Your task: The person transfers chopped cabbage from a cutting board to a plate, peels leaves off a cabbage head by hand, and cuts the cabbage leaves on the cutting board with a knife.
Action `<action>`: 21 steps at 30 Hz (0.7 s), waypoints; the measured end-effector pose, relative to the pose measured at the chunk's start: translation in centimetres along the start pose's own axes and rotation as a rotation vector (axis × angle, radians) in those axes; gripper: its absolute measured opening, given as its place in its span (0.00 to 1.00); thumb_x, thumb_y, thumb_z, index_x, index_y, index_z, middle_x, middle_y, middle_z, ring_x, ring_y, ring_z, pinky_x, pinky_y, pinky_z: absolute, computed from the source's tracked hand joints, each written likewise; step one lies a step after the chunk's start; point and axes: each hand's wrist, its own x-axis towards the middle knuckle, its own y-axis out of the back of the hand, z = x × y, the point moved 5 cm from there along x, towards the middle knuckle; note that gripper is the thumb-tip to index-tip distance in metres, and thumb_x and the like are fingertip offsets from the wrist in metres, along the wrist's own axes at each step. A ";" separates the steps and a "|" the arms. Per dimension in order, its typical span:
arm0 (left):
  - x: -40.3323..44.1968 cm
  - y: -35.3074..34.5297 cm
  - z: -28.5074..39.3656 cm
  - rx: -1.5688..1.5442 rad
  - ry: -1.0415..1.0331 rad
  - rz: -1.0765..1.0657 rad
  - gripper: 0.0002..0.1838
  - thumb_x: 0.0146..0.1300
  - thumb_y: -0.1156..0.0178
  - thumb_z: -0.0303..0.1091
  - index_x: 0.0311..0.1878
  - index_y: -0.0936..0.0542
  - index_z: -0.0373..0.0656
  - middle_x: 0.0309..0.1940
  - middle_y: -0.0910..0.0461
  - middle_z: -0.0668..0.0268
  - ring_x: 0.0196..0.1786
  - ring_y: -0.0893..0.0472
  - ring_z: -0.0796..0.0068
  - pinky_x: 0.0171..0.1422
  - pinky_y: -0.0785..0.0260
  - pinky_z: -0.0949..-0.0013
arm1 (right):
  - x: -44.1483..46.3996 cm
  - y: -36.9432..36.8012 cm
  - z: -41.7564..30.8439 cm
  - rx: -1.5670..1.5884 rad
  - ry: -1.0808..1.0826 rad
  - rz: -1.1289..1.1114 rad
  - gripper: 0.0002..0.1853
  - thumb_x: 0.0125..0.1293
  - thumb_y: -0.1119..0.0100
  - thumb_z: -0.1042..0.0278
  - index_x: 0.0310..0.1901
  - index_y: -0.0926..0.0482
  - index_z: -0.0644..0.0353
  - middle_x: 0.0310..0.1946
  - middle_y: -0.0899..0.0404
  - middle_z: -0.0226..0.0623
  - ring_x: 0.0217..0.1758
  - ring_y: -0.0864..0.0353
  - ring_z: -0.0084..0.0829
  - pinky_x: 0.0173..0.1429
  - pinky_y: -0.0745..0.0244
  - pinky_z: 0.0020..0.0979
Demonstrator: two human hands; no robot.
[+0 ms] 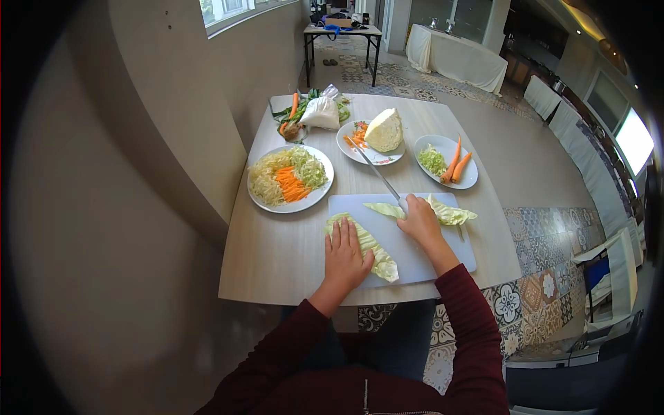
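My left hand (pixel 347 256) lies flat, fingers stretched out, on a long pale green cabbage leaf (pixel 377 258) at the left side of the white cutting board (pixel 408 245). In my right hand (pixel 419 220) is the handle of a knife (pixel 379 174), its blade pointing up and left toward the middle plate. Beside the right hand, on the board, lie more cabbage leaf pieces (pixel 451 213). A plate (pixel 259 202) with shredded cabbage and carrot strips (pixel 290 185) stands to the left, beyond my left hand.
A middle plate (pixel 380 160) holds a cabbage chunk (pixel 384 131) and carrot bits. The right plate (pixel 472 174) carries whole carrots (pixel 453 162) and chopped greens (pixel 432 160). At the back left are a white bag (pixel 321 113) and vegetables. A wall (pixel 173 124) runs along the left.
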 end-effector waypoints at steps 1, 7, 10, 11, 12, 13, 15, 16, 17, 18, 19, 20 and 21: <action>0.0 -0.1 0.0 0.003 -0.002 0.003 0.40 0.59 0.50 0.49 0.68 0.43 0.28 0.71 0.48 0.46 0.74 0.51 0.47 0.75 0.60 0.46 | -0.4 0.2 0.2 -0.002 -0.012 0.001 0.19 0.46 0.33 0.68 0.39 0.29 0.63 0.37 0.22 0.50 0.44 0.22 0.50 0.47 0.25 0.45; 0.1 -0.2 -0.1 -0.019 0.002 0.002 0.40 0.59 0.50 0.50 0.67 0.42 0.27 0.71 0.48 0.45 0.74 0.51 0.48 0.75 0.61 0.46 | -2.4 0.7 2.0 0.038 -0.018 -0.048 0.23 0.44 0.29 0.63 0.38 0.26 0.68 0.33 0.22 0.54 0.42 0.22 0.52 0.47 0.27 0.43; 0.2 0.0 -0.2 -0.059 0.002 0.006 0.40 0.58 0.49 0.50 0.68 0.41 0.30 0.71 0.49 0.45 0.74 0.52 0.47 0.74 0.63 0.44 | -3.0 1.4 1.9 0.015 -0.045 -0.084 0.24 0.44 0.28 0.61 0.38 0.26 0.69 0.35 0.21 0.54 0.42 0.22 0.52 0.47 0.27 0.43; 0.2 0.3 -0.2 -0.078 -0.001 0.009 0.40 0.58 0.49 0.50 0.68 0.41 0.33 0.71 0.49 0.46 0.75 0.52 0.47 0.74 0.63 0.43 | -3.2 1.7 1.8 0.020 -0.053 -0.092 0.24 0.45 0.28 0.60 0.38 0.26 0.69 0.35 0.21 0.55 0.42 0.22 0.53 0.48 0.27 0.43; 0.2 0.6 -0.2 -0.096 -0.003 0.011 0.39 0.57 0.48 0.50 0.69 0.40 0.35 0.72 0.49 0.46 0.75 0.53 0.47 0.74 0.64 0.43 | -3.3 2.0 1.8 0.026 -0.061 -0.101 0.24 0.46 0.29 0.60 0.38 0.26 0.69 0.35 0.21 0.55 0.42 0.22 0.53 0.49 0.27 0.43; -0.1 1.0 0.0 -0.067 -0.043 -0.009 0.39 0.56 0.48 0.49 0.69 0.40 0.38 0.72 0.49 0.47 0.75 0.53 0.47 0.74 0.64 0.43 | -3.4 2.2 1.8 0.031 -0.067 -0.108 0.24 0.47 0.29 0.59 0.38 0.26 0.69 0.35 0.21 0.55 0.43 0.23 0.53 0.49 0.28 0.43; -0.7 2.7 0.6 -0.007 -0.120 -0.050 0.39 0.53 0.46 0.48 0.69 0.39 0.45 0.72 0.49 0.50 0.75 0.53 0.47 0.75 0.66 0.42 | -3.9 2.7 2.1 0.009 -0.015 -0.011 0.22 0.50 0.31 0.59 0.37 0.26 0.70 0.32 0.21 0.52 0.39 0.20 0.49 0.44 0.25 0.41; -1.0 3.0 1.0 -0.059 -0.210 -0.113 0.39 0.52 0.45 0.47 0.70 0.39 0.47 0.72 0.49 0.51 0.75 0.54 0.47 0.75 0.66 0.41 | -4.1 2.9 2.3 0.000 0.011 0.034 0.22 0.51 0.33 0.58 0.37 0.26 0.70 0.31 0.21 0.51 0.36 0.19 0.46 0.41 0.23 0.40; -1.4 3.2 1.4 -0.110 -0.297 -0.178 0.40 0.51 0.44 0.46 0.70 0.39 0.50 0.73 0.49 0.52 0.75 0.54 0.47 0.75 0.67 0.40 | -4.5 3.1 2.5 0.152 -0.105 -0.072 0.21 0.53 0.34 0.58 0.37 0.26 0.70 0.29 0.22 0.49 0.32 0.20 0.43 0.36 0.24 0.38; -1.8 3.1 1.7 -0.163 -0.382 -0.245 0.40 0.50 0.44 0.45 0.70 0.39 0.53 0.73 0.49 0.54 0.75 0.55 0.47 0.75 0.68 0.39 | -5.2 4.2 2.2 0.305 -0.220 -0.180 0.21 0.54 0.35 0.58 0.37 0.26 0.70 0.28 0.22 0.47 0.28 0.20 0.39 0.31 0.24 0.36; -2.1 2.9 1.9 -0.140 -0.410 -0.251 0.41 0.49 0.43 0.45 0.70 0.39 0.53 0.73 0.49 0.54 0.75 0.54 0.46 0.75 0.68 0.39 | -6.0 4.8 2.0 0.458 -0.337 -0.290 0.20 0.56 0.37 0.57 0.37 0.27 0.70 0.26 0.22 0.45 0.24 0.20 0.35 0.27 0.25 0.33; -2.3 2.5 2.2 -0.118 -0.439 -0.257 0.41 0.47 0.43 0.44 0.70 0.39 0.52 0.73 0.49 0.55 0.75 0.54 0.46 0.75 0.68 0.39 | -6.7 5.3 2.0 0.485 -0.358 -0.304 0.20 0.57 0.38 0.57 0.37 0.27 0.70 0.25 0.23 0.43 0.22 0.22 0.32 0.24 0.26 0.31; -2.5 2.1 2.6 -0.097 -0.470 -0.264 0.42 0.46 0.42 0.43 0.70 0.39 0.52 0.73 0.49 0.55 0.75 0.54 0.46 0.75 0.68 0.39 | -7.6 5.6 2.3 0.511 -0.381 -0.317 0.19 0.58 0.39 0.58 0.36 0.28 0.69 0.24 0.23 0.42 0.19 0.23 0.28 0.21 0.28 0.30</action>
